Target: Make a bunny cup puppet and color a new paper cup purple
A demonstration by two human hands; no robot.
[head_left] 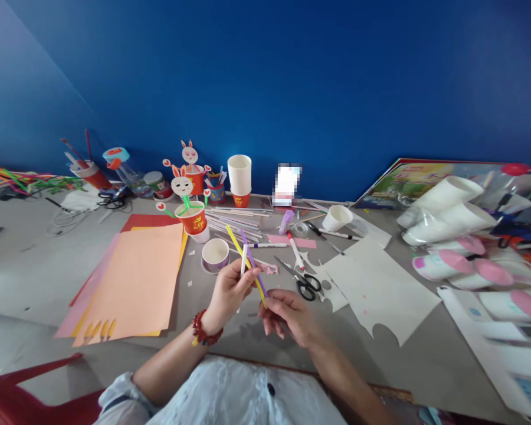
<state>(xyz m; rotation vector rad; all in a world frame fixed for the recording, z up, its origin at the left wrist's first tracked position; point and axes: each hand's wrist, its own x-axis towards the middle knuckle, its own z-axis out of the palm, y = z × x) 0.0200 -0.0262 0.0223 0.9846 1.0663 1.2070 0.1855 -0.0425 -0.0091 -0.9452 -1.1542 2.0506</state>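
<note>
My left hand (232, 289), with a red bead bracelet at the wrist, is closed around a yellow stick (235, 238), a purple stick (246, 241) and a short white stick (243, 260). The sticks slant up and away from me. Their lower ends meet at the fingertips of my right hand (289, 316), where thumb and finger pinch them. Just beyond my left hand stands a white paper cup (216, 252) inside a roll of tape or ring. Black-handled scissors (308, 286) lie to the right of my hands.
Coloured paper sheets (137, 277) lie at the left. Behind stand rabbit-decorated red cups (192, 219), stacked cups (239, 174) and loose sticks (243, 221). Cut white paper (380, 283), markers (295, 251) and bagged white cups (446, 206) are on the right.
</note>
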